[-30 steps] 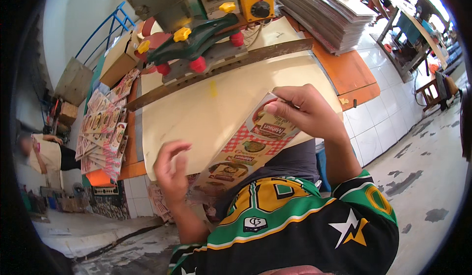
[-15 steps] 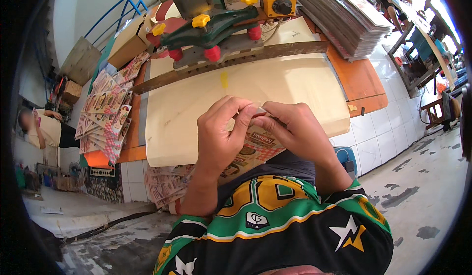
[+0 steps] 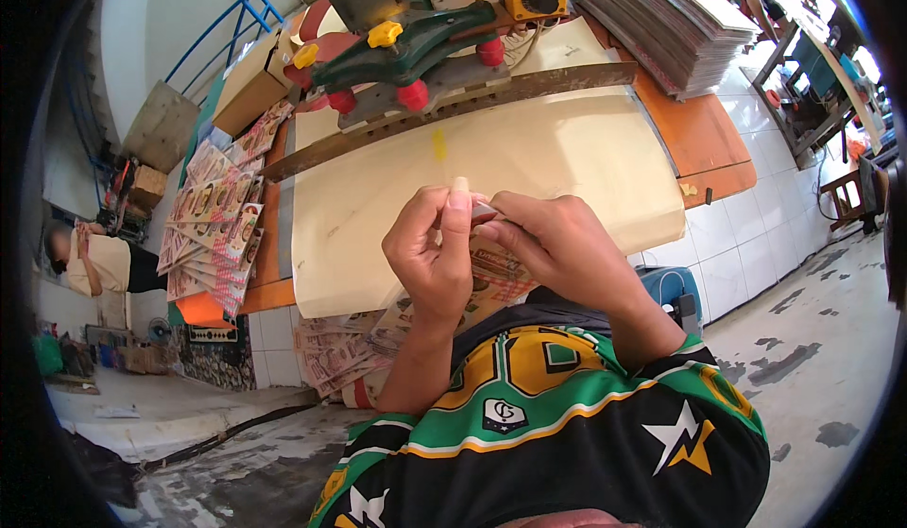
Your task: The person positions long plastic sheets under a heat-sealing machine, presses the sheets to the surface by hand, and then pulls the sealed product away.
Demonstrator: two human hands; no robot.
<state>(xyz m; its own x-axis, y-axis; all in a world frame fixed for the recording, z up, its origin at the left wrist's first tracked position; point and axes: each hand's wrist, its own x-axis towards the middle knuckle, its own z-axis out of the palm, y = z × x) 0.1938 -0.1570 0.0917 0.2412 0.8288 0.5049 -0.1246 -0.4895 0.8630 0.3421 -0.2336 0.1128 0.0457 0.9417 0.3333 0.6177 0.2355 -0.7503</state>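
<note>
At a tiled orange counter [image 3: 704, 136] under a cream sheet [image 3: 529, 164], our left hand [image 3: 433, 256] and right hand [image 3: 557, 240] pinch a printed packet [image 3: 496, 268] above our lap, beside a stained concrete floor [image 3: 822, 339].

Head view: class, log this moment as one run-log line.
left hand: pinching printed packet strip | right hand: pinching same strip | beyond hands: cream work surface | person's left: fanned printed packets

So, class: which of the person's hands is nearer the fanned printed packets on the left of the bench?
Left. The left hand is closer to the printed packets; the right hand lies beyond it.
</note>
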